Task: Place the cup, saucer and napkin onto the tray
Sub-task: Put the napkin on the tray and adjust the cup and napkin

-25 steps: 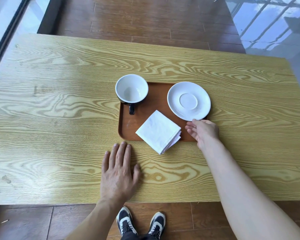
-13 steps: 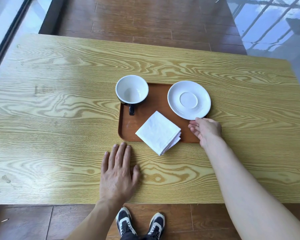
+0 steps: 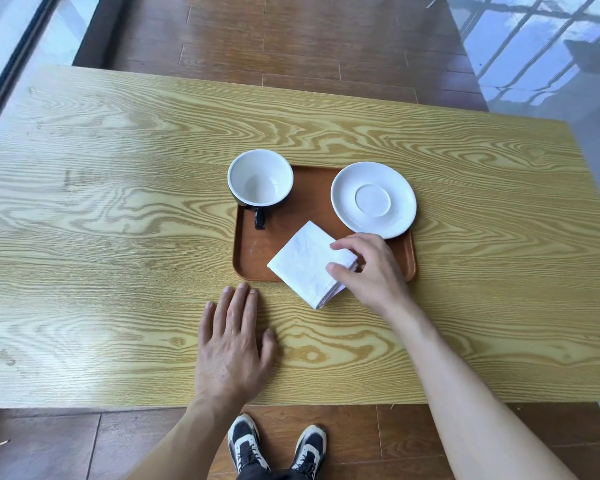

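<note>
Napkin [image 3: 309, 263] overhangs near edge of tray [image 3: 253, 251]; cup [image 3: 260, 178] far left, saucer [image 3: 373, 199] far right. Right hand [image 3: 368, 268] pinches napkin's right corner, thumb and fingers [image 3: 340, 244] closed on it. Left hand [image 3: 231, 344] flat on table [image 3: 118, 237], empty. Advice: slide napkin farther in, keeping folds together.

A wooden table [image 3: 118, 209] carries a brown tray [image 3: 253, 251]; the left hand [image 3: 231, 351] lies flat on the table near the tray's front edge
</note>
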